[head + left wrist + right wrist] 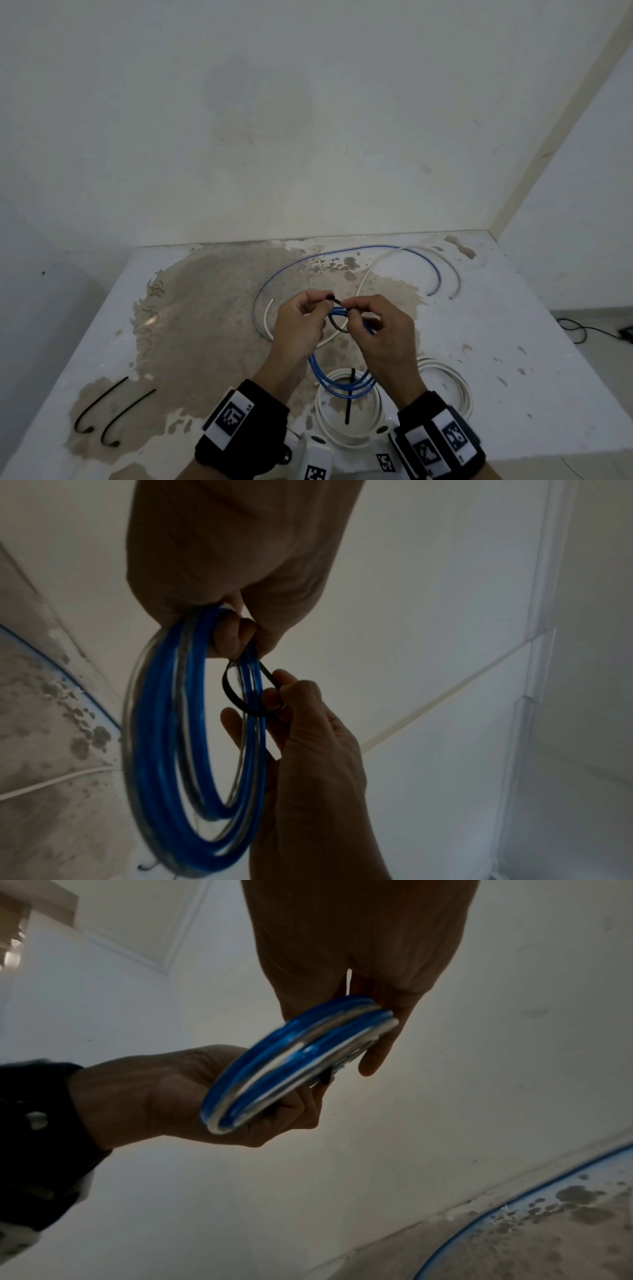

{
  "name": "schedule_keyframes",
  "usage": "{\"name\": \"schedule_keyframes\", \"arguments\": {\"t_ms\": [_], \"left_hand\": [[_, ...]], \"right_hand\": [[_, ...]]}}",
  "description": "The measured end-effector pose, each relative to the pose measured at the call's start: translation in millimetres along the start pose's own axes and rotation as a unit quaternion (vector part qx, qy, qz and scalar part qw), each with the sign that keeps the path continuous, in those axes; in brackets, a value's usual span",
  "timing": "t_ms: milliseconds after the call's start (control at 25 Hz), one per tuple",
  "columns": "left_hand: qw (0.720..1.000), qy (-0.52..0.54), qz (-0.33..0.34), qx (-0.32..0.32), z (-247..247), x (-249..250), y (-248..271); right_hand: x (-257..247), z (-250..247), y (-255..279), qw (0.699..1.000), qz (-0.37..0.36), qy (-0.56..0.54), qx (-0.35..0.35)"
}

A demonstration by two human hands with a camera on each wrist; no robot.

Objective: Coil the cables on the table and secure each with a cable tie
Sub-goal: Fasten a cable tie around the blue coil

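Blue coil [337,373] held up over the near table [513,342], left hand [299,325] pinching the tie [337,323] head, right hand [380,325] pinching its tail, so the loop can cinch the turns.

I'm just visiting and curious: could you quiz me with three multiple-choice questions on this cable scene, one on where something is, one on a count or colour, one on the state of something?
1. Where do the spare cable ties lie on the table?
A. near left part
B. far right corner
C. inside the white coil

2. How many spare ties lie there?
A. one
B. two
C. four

3. What is the state of the black tie at the blue coil?
A. lying flat on the table
B. looped round the coil's strands, held by both hands
C. still unused beside the loose cables

Answers: 1 A, they lie on the stained patch at near left. 2 B, two curved black strips show. 3 B, the left hand and right hand pinch it round the raised strands.
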State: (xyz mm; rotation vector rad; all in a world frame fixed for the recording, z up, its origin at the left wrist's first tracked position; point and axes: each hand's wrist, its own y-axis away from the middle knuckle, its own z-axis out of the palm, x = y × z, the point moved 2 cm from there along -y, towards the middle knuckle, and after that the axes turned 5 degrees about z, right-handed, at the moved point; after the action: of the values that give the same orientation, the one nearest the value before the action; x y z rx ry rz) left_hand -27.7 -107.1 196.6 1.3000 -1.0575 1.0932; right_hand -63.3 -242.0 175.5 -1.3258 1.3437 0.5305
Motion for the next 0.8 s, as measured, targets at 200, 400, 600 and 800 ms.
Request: {"name": "schedule_keyframes", "arguments": {"t_ms": [200, 400, 600, 800], "left_hand": [[1.0, -0.015, 0.018, 0.001, -1.8, -0.9, 0.2], [0.998, -0.03, 0.046, -0.004, -1.3, -1.9, 1.6], [0.998, -0.037, 0.058, -0.002, 1.3, -6.7, 3.1], [0.993, -0.078, 0.093, -0.01, 2.8, -8.8, 4.8]], "right_hand": [[1.9, -1.5, 0.9, 1.0, 0.001, 0.003, -0.013], [3.4, -3.6, 0.7, 0.999, 0.021, -0.01, -0.03], [6.6, -7.0, 2.8, 0.999, 0.034, -0.013, -0.016], [3.7, -9.5, 7.9, 1.0, 0.012, -0.002, -0.025]]}}
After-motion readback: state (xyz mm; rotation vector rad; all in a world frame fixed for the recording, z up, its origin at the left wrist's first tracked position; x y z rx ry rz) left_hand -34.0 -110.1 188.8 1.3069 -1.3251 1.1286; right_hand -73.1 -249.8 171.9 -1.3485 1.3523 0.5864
